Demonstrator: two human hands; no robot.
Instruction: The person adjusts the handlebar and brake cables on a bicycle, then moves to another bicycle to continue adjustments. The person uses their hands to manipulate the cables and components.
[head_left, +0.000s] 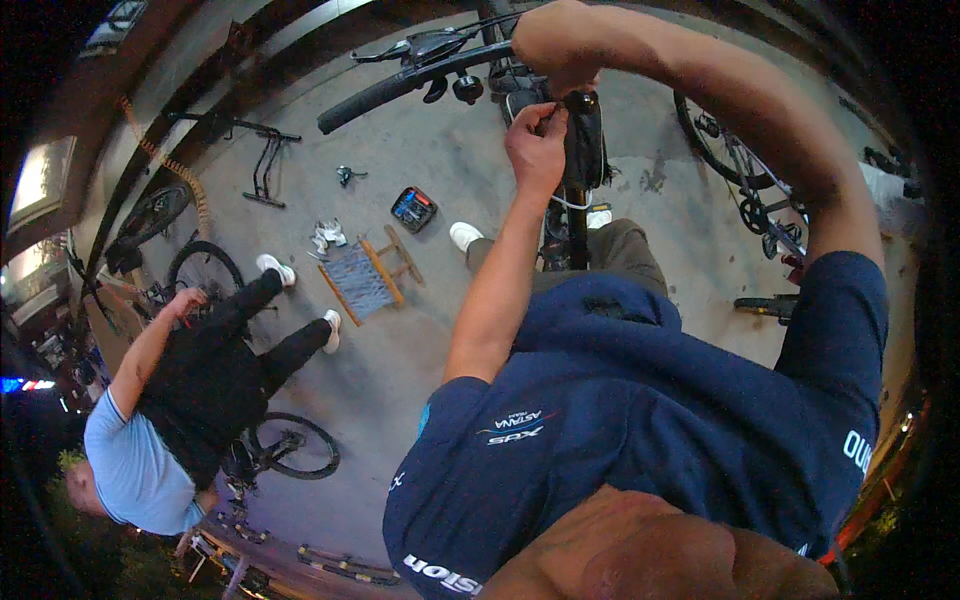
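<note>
A bicycle handlebar (442, 69) with a black rubber grip (360, 101), a brake lever (382, 52) and a small round black bell (468, 88) crosses the top of the view. My left hand (536, 142) is beside the stem area, thumb and fingertips pinched together. Something small and dark may sit between them, but it is too small to tell. My right hand (566, 71) bends down over the middle of the handlebar; its wrist hides most of the fingers. Just below lies a black bag (583, 150) along the frame's top tube (576, 232), which runs between my legs.
On the concrete floor stand a folding stool (360, 281), an open tool case (414, 209), crumpled white material (328, 235) and a black stand (262, 165). Left, a person (202, 390) stands among bicycles. Another bicycle (750, 172) is at right.
</note>
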